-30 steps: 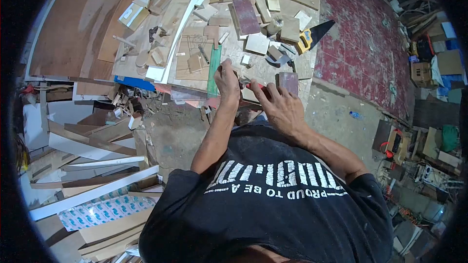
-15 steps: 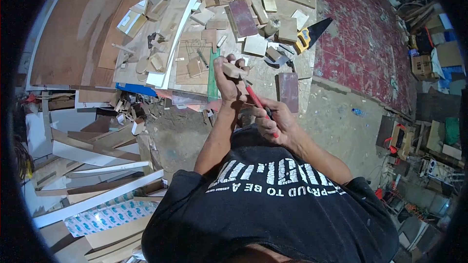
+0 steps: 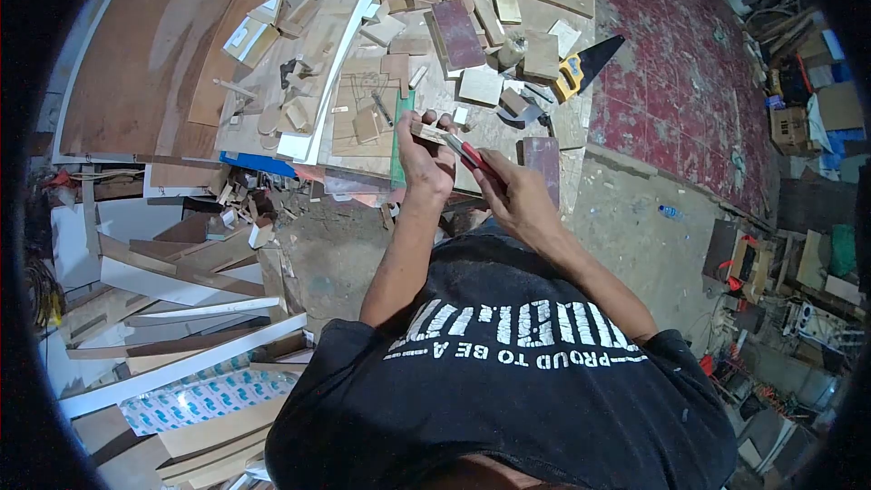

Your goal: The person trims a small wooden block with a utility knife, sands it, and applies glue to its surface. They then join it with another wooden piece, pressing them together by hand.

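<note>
Black T-shirt (image 3: 508, 404), cracked white lettering (image 3: 535, 325)

Scuffed red surface (image 3: 676, 91), yellow-handled saw (image 3: 588, 68)

Your counter (image 3: 494, 134) is a pale wooden surface crowded with offcuts. Near its right edge lies a handsaw with a yellow handle and black blade (image 3: 590, 65). A dark red rectangular block (image 3: 458, 34) sits among pale wood pieces, just above a pale square block (image 3: 480, 86); a second dark red block (image 3: 542, 163) lies nearer you. To the left, you have a translucent green strip (image 3: 397, 166) beside a thin tan board marked with lines (image 3: 347, 137), and a long white strip (image 3: 338, 47) farther left.
</note>
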`<state>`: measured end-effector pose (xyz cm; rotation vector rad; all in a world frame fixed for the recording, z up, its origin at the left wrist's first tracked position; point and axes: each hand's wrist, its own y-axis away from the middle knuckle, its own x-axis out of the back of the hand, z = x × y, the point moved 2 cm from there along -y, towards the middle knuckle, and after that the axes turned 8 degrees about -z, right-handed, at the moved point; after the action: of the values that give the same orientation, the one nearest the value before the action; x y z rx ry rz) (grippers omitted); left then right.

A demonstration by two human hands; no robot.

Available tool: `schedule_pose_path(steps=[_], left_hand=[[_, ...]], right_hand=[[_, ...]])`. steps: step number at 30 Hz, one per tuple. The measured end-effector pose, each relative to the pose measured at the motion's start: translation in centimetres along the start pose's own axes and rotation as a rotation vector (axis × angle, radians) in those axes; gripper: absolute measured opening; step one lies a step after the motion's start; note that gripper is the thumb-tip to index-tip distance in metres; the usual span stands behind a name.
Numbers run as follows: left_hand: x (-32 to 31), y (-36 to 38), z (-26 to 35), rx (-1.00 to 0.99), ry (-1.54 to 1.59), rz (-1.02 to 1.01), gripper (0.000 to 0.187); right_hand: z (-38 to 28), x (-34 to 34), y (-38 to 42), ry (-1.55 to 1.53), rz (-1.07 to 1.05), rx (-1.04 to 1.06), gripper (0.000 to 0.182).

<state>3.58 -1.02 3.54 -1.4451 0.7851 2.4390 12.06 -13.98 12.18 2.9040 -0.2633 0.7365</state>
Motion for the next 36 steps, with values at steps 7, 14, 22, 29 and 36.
schedule_pose_path(steps=[7, 14, 22, 29, 36], left_hand=[[-0.4, 0.3, 0.3, -0.028, -0.052, 0.025, 0.018], [-0.3, -0.2, 0.3, -0.240, -0.216, -0.035, 0.016], [-1.4, -0.4, 0.8, -0.430, -0.312, -0.173, 0.017], [-1.4, -0.6, 0.4, -0.310, -0.059, -0.223, 0.020], [-0.7, -1.1, 0.8, -0.079, 0.123, -0.080, 0.021]], right_hand=[[-0.2, -0.2, -0.3, 0.305, 0.037, 0.084, 0.022], [0.0, -0.7, -0.3, 0.203, -0.100, 0.054, 0.022], [-0.7, -1.4, 0.5, -1.355, -0.305, -0.601, 0.020], [1.5, -3.6, 0.8, -2.158, -1.072, 0.008, 0.029], [-0.3, -0.5, 0.2, -0.945, -0.235, -0.351, 0.030]])
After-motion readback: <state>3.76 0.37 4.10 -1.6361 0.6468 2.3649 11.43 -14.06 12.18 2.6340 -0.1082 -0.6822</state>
